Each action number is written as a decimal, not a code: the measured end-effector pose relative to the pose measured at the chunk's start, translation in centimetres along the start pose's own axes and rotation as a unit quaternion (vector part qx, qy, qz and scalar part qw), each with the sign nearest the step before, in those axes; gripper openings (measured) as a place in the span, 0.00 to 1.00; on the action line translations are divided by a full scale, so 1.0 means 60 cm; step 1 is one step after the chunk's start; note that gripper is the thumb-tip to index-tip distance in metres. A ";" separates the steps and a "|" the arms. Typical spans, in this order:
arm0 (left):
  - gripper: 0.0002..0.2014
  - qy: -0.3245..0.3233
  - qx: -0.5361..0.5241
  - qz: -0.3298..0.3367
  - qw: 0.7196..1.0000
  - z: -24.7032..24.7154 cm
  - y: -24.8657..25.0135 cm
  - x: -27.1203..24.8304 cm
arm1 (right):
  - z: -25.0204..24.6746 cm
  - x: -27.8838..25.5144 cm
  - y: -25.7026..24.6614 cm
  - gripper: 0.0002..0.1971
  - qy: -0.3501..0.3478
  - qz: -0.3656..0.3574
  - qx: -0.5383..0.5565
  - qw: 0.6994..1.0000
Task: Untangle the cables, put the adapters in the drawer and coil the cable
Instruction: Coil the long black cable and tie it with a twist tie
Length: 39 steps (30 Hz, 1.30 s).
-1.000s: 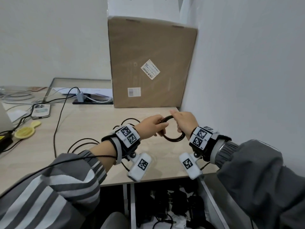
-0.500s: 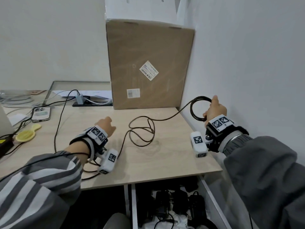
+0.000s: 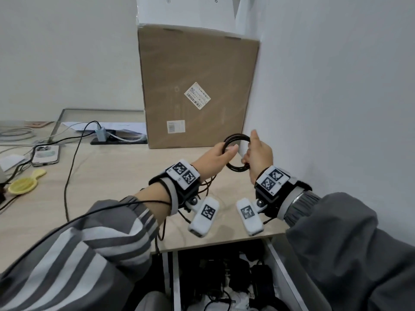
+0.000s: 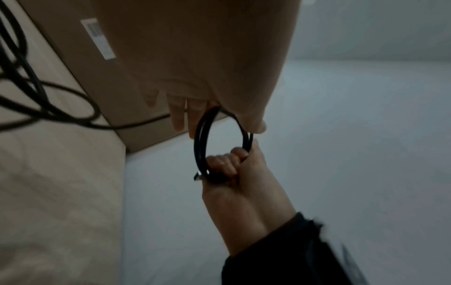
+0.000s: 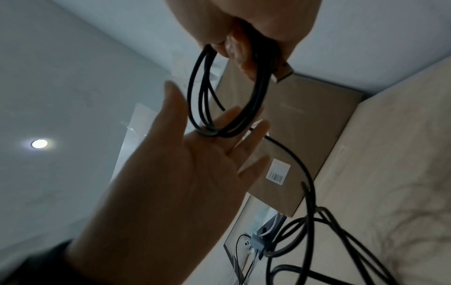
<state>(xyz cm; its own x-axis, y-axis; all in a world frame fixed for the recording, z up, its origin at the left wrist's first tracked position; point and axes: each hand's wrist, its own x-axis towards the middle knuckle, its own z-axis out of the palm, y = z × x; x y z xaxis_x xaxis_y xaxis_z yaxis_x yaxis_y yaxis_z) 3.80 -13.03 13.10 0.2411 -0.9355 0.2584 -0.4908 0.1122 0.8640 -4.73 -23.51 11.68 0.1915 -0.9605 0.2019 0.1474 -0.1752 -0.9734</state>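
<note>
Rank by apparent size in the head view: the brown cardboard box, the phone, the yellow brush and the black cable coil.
1. Brown cardboard box
2. Phone, yellow brush, black cable coil: too similar, at different distances, so unranked.

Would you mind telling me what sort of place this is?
Probably an office desk corner: a light wooden desk against white walls, a large brown cardboard box, a smartphone and charging cables beside it.

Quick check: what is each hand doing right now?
Left hand: fingers straight, thumb pressing the cable coil.
Right hand: grips the coil.
</note>
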 end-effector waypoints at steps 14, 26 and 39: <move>0.36 0.113 0.071 0.007 0.991 -0.013 -0.050 0.013 | -0.023 -0.021 0.002 0.23 -0.147 0.048 0.050 0.987; 0.12 0.061 -0.253 -0.084 0.962 0.029 -0.043 0.008 | -0.009 -0.045 0.004 0.26 0.016 -0.021 -0.027 0.999; 0.17 -0.057 0.188 0.009 0.980 -0.018 0.012 0.000 | -0.033 -0.017 -0.048 0.31 -0.357 0.113 -0.171 0.911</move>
<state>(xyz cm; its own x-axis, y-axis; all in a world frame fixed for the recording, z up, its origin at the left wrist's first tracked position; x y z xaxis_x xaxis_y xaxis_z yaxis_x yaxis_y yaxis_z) 4.33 -12.60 14.20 0.1443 -0.9683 0.2039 -0.7738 0.0180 0.6332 -7.24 -22.48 14.05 0.7799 -0.6164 -0.1084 -0.2621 -0.1644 -0.9509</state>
